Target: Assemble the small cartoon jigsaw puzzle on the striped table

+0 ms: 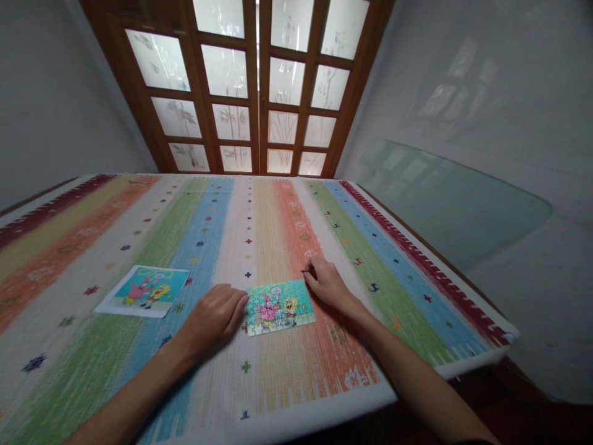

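A jigsaw puzzle lies flat on the striped cloth in front of me, its interlocked pieces showing a pink starfish and a yellow sponge cartoon figure on teal. My left hand rests at the puzzle's left edge, fingers curled in and thumb side against it. What those fingers hold, if anything, is hidden. Just past the upper right corner, my right hand pinches a small dark piece between thumb and forefinger; its kind is too small to make out. A printed picture sheet with the same cartoon scene lies left of my left hand.
A striped, patterned cloth covers the broad surface, whose front edge runs close to me. Wooden doors with frosted panes stand beyond the far edge. White walls rise at both sides, with a pale glass-like panel on the right.
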`<state>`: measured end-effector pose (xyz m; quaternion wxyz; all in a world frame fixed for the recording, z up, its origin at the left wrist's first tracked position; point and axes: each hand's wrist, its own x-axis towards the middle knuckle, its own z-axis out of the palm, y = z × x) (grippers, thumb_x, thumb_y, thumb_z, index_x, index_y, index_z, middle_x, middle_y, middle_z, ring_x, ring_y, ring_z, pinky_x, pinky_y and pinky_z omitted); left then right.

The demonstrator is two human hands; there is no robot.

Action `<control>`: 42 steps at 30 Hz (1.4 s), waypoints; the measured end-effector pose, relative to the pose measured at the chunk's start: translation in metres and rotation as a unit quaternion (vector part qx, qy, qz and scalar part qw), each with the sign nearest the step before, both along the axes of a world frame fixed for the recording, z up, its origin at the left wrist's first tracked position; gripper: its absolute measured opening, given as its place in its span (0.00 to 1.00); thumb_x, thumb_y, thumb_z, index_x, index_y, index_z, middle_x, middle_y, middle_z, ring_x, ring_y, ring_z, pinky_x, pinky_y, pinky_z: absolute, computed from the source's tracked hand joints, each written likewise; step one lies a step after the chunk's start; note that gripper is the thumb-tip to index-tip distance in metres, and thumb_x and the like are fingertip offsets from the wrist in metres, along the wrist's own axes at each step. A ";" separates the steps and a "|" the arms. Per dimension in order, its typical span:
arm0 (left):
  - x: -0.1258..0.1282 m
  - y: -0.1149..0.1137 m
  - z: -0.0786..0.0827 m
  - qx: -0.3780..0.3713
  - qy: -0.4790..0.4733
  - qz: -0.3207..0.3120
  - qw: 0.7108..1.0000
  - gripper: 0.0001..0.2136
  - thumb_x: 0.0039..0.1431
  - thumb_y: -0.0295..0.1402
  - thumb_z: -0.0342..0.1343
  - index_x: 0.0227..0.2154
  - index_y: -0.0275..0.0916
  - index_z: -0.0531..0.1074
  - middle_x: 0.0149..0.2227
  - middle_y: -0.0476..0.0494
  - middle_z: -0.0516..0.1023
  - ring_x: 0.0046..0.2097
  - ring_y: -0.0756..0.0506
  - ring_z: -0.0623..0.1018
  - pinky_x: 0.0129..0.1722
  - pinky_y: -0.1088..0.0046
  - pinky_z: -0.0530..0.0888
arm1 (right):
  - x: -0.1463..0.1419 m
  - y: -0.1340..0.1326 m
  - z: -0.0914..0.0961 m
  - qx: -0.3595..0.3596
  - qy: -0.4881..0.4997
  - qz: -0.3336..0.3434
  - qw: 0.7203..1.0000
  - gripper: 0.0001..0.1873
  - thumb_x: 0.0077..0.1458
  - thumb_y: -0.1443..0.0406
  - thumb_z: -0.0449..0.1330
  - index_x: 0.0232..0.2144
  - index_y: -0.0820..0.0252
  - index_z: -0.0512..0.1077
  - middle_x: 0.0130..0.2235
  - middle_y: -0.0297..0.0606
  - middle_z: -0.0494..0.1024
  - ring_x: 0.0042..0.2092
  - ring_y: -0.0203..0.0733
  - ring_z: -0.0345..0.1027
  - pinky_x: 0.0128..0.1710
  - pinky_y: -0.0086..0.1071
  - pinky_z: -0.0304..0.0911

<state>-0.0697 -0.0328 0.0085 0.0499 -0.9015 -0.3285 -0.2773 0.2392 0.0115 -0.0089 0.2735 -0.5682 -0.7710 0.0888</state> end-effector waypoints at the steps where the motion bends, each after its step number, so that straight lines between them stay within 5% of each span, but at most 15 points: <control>1: 0.000 0.000 -0.001 0.009 -0.001 0.000 1.000 0.16 0.75 0.30 0.41 0.37 0.36 0.73 0.32 0.41 0.79 0.33 0.43 0.77 0.43 0.58 0.77 | -0.001 -0.001 0.001 0.001 0.016 0.007 1.000 0.04 0.57 0.70 0.57 0.30 0.58 0.68 0.32 0.38 0.74 0.34 0.43 0.65 0.36 0.34 0.56; 4: -0.002 0.001 -0.004 0.023 -0.007 -0.004 1.000 0.14 0.75 0.28 0.42 0.42 0.35 0.73 0.37 0.40 0.82 0.37 0.43 0.80 0.52 0.55 0.77 | -0.007 -0.005 0.009 -0.028 0.091 0.046 0.994 0.03 0.58 0.69 0.59 0.31 0.59 0.70 0.31 0.36 0.75 0.33 0.40 0.65 0.34 0.33 0.57; 8: -0.005 0.001 -0.010 0.045 -0.006 0.005 0.999 0.13 0.74 0.28 0.43 0.51 0.33 0.71 0.42 0.36 0.83 0.44 0.40 0.82 0.48 0.57 0.80 | -0.018 -0.018 0.021 -0.114 0.171 0.139 0.969 0.03 0.61 0.67 0.61 0.35 0.59 0.75 0.32 0.36 0.77 0.32 0.38 0.66 0.33 0.32 0.60; 13: -0.004 0.000 -0.009 0.026 -0.022 -0.017 0.999 0.13 0.71 0.25 0.45 0.53 0.34 0.70 0.43 0.37 0.82 0.43 0.41 0.82 0.57 0.49 0.76 | -0.034 -0.034 0.019 -0.100 0.102 0.235 0.961 0.03 0.60 0.70 0.65 0.36 0.59 0.79 0.35 0.38 0.79 0.40 0.41 0.70 0.43 0.35 0.63; 16: -0.001 -0.001 -0.003 -0.006 -0.012 -0.033 0.999 0.11 0.70 0.24 0.44 0.44 0.36 0.72 0.38 0.40 0.81 0.39 0.43 0.81 0.60 0.48 0.73 | -0.041 -0.039 0.012 -0.025 0.058 0.237 0.969 0.04 0.62 0.69 0.65 0.38 0.59 0.81 0.37 0.40 0.78 0.42 0.43 0.69 0.44 0.36 0.63; 20: 0.000 -0.001 -0.002 -0.022 -0.005 -0.041 0.999 0.11 0.70 0.25 0.45 0.42 0.37 0.73 0.41 0.38 0.80 0.43 0.41 0.80 0.52 0.54 0.79 | -0.041 -0.040 0.010 0.046 0.005 0.238 0.970 0.06 0.64 0.66 0.63 0.39 0.60 0.80 0.38 0.42 0.76 0.42 0.45 0.66 0.43 0.37 0.60; 25: 0.000 -0.001 -0.003 -0.020 -0.011 -0.046 0.999 0.11 0.70 0.27 0.47 0.42 0.35 0.75 0.42 0.37 0.81 0.46 0.39 0.79 0.50 0.54 0.79 | -0.037 -0.041 0.015 0.044 -0.036 0.254 0.965 0.11 0.65 0.62 0.62 0.31 0.60 0.78 0.33 0.40 0.74 0.39 0.45 0.63 0.42 0.38 0.58; 42: 0.001 -0.002 0.000 -0.027 -0.006 -0.051 0.998 0.11 0.70 0.28 0.47 0.42 0.36 0.76 0.41 0.37 0.80 0.45 0.39 0.79 0.48 0.55 0.79 | -0.036 -0.042 0.015 0.044 -0.024 0.270 0.962 0.07 0.64 0.65 0.63 0.36 0.59 0.82 0.35 0.41 0.77 0.39 0.44 0.65 0.40 0.37 0.59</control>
